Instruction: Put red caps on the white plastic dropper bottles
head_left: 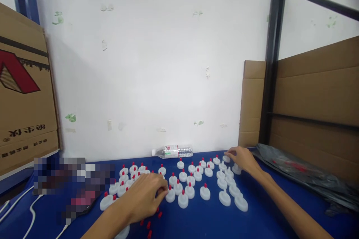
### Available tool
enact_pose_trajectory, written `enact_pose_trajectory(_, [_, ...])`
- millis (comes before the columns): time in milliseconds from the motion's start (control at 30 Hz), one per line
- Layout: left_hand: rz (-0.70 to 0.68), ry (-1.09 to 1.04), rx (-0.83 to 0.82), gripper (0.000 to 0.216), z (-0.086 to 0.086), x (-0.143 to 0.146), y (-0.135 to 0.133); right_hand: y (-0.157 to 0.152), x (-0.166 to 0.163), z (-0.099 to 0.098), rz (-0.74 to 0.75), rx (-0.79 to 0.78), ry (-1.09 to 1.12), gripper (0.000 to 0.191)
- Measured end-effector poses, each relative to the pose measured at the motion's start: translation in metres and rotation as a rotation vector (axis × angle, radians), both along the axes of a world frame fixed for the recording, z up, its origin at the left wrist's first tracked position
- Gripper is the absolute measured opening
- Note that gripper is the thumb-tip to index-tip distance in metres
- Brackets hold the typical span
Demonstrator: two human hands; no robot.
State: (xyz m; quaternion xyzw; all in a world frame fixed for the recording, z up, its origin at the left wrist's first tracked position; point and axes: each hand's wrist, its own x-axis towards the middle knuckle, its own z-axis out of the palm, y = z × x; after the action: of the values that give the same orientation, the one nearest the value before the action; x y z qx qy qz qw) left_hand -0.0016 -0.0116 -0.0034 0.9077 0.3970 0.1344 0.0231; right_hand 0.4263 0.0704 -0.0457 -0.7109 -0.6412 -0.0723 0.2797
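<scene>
My left hand (147, 196) is closed, fingers curled and thumb pressed in, beside a white nozzle cap (170, 196) with a red tip. What it pinches, if anything, is hidden. Farther back on the right, my right hand (242, 158) pinches the top of a white nozzle cap (226, 159). Several more white caps with red tips (183, 201) stand upright in the middle and on the left. On the right are several bare white caps (241, 202) with no red tip. Loose small red tips (148, 225) lie below my left hand.
A clear plastic bottle (172, 152) lies against the wall at the back of the blue table (207, 224). Dark plastic bags (303, 175) are at right. White cables (33, 209) and a partly blurred item lie at left. Cardboard boxes (25, 112) flank the table.
</scene>
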Motion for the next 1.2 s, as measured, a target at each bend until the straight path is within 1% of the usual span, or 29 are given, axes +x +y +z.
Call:
enact_pose_trajectory(100, [-0.001, -0.025, -0.044, 0.026, 0.007, -0.001, -0.001, 0.004, 0.008, -0.002, 0.005, -0.071, 0.012, 0.026])
enact_pose_trajectory(167, [0.002, -0.045, -0.081, 0.024, 0.010, -0.002, -0.001, 0.005, 0.018, 0.000, -0.038, -0.100, 0.030, 0.030])
enact_pose_trajectory(233, [0.002, -0.055, -0.134, 0.020, 0.013, -0.003, -0.001, 0.005, 0.030, 0.003, -0.077, -0.144, 0.061, 0.029])
enact_pose_trajectory(367, [-0.012, -0.024, -0.206, 0.013, 0.013, -0.007, -0.001, 0.005, 0.046, 0.002, -0.082, -0.300, 0.172, 0.020])
enact_pose_trajectory(500, [0.013, 0.026, -0.196, 0.008, 0.010, -0.008, -0.002, 0.002, 0.050, 0.002, -0.073, -0.449, 0.331, 0.031])
enact_pose_trajectory(600, [0.019, 0.037, -0.192, 0.007, 0.009, -0.007, -0.003, -0.008, 0.054, 0.009, -0.035, -0.513, 0.447, 0.040])
enact_pose_trajectory(767, [0.014, 0.018, -0.240, 0.007, 0.012, -0.006, -0.005, -0.029, 0.065, 0.022, 0.080, -0.598, 0.612, 0.062])
enact_pose_trajectory(867, [0.020, -0.005, -0.238, 0.008, 0.011, -0.006, -0.006, -0.038, 0.070, 0.025, 0.167, -0.646, 0.711, 0.064])
enact_pose_trajectory(967, [0.009, -0.015, -0.240, 0.008, 0.010, -0.006, -0.006, -0.043, 0.071, 0.025, 0.255, -0.659, 0.710, 0.059])
enact_pose_trajectory(1033, [-0.007, -0.021, -0.268, 0.008, 0.010, -0.006, -0.006, -0.043, 0.071, 0.023, 0.284, -0.645, 0.677, 0.059])
enact_pose_trajectory(1200, [0.018, -0.014, -0.346, 0.013, 0.015, -0.007, -0.006, -0.030, 0.070, 0.011, 0.229, -0.606, 0.552, 0.065])
